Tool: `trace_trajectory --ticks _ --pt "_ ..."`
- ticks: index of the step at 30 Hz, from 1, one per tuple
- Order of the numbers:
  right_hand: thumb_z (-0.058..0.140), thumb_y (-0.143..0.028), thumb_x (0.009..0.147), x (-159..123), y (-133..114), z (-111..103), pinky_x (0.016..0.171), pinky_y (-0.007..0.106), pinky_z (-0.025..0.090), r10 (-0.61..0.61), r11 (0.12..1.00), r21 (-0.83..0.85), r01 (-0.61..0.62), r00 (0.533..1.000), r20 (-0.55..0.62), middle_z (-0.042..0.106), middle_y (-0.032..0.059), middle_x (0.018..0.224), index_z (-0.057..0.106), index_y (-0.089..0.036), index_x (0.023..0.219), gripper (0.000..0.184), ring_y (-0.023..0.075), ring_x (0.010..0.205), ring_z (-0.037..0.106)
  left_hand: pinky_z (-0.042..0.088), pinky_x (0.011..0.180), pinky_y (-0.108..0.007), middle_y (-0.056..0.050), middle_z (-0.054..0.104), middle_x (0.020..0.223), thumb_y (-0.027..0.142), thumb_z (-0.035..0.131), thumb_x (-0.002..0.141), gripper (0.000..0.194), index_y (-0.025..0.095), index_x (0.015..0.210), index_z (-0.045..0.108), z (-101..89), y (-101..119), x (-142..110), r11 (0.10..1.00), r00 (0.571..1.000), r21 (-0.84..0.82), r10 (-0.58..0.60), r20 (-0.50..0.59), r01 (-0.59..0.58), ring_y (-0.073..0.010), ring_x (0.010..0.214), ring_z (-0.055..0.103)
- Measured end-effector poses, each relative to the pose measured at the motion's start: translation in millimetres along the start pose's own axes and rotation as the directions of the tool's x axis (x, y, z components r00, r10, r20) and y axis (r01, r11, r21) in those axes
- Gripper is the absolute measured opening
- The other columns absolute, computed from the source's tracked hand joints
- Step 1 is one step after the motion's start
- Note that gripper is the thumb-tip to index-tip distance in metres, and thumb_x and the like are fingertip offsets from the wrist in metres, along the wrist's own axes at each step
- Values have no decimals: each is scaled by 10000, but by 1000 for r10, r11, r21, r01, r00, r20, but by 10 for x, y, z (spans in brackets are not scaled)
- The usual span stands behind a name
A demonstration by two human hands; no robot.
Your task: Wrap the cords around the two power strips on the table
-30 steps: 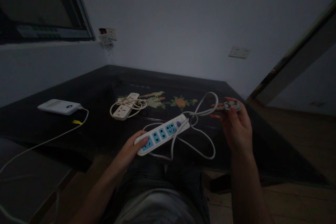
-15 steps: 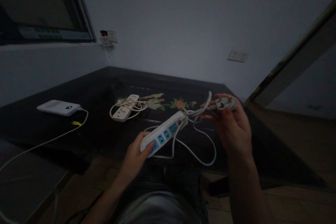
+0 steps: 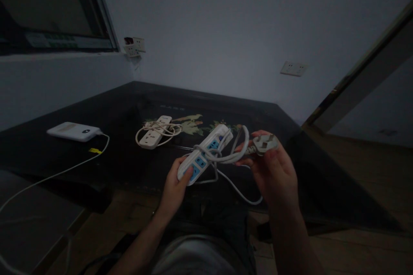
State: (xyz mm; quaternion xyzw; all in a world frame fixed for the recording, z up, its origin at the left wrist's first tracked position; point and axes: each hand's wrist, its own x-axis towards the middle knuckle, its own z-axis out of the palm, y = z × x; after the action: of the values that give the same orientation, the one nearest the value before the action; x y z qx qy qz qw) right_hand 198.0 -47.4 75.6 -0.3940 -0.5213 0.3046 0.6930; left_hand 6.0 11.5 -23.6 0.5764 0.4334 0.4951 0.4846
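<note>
My left hand (image 3: 177, 182) is closed around the near end of a white power strip (image 3: 191, 160) with blue sockets, its thumb on the top face. The strip is held tilted above the table, its far end pointing up and to the right. My right hand (image 3: 277, 172) grips the power plug (image 3: 265, 144), prongs facing outward to the right. From the plug the white cord (image 3: 237, 157) loops across the strip's sockets, and more of it hangs in a curve below, between the hands.
On the dark table (image 3: 122, 107) lies a second power strip (image 3: 151, 137) with its cord bunched over it. A white power bank (image 3: 74, 131) with a cable is at the left. Wall sockets (image 3: 293, 68) and a loose socket box (image 3: 134, 46) are on the walls.
My right hand has moved left and down with the plug, bringing the cord across the strip's sockets. The strip has shifted slightly up and right in my left hand.
</note>
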Motion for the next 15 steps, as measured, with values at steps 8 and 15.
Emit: trace_trajectory --ticks 8,15 --pt "609 -438 843 -413 197 -189 533 302 556 100 981 175 -84 992 -82 706 53 789 616 -241 1020 266 199 642 676 482 632 -237 -25 637 838 478 661 762 381 153 955 609 85 -73 251 911 992 -410 -82 -100 34 -153 726 597" --pt "648 -402 810 -757 510 -377 602 329 561 260 939 290 -184 933 -248 704 52 821 626 -241 1025 270 206 689 675 474 558 -211 -39 676 887 448 746 688 411 147 947 639 23 -34 332 825 976 -564 -138 -166 21 -143 708 614"
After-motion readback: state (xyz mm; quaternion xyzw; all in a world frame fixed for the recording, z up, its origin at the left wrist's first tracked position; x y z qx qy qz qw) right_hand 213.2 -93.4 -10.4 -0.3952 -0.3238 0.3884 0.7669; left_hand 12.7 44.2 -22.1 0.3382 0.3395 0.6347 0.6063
